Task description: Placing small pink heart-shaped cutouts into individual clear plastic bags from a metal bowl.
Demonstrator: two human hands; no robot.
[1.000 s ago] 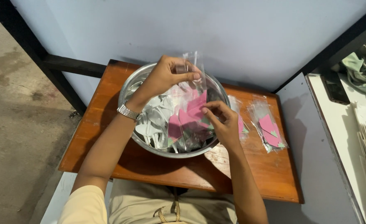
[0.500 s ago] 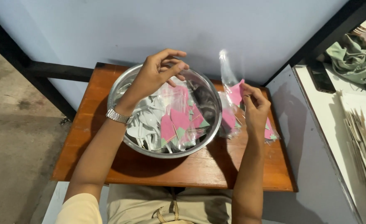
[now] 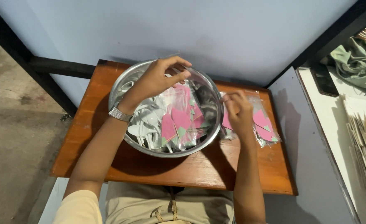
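I see my left hand (image 3: 156, 81) pinching a thin clear plastic bag (image 3: 179, 89) over the round shiny metal bowl (image 3: 123, 85) — my right hand (image 3: 237, 111) (fingers bent) presses the pile of clear packets with pink cards (image 3: 266, 126), just right of it.

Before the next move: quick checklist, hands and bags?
1. Left hand over the bowl, fingertips pinching a clear bag: ok.
2. Right hand on the bag pile beside the bowl: ok.
3. Right hand grip on a bag: cannot tell, fingers cover it.
4. Bowl sits fully on the table: ok.
5. Bag pile near the table's right edge, none seen hanging off: ok.
6. Pink cards and white spoons inside the bowl, none spilled: ok.
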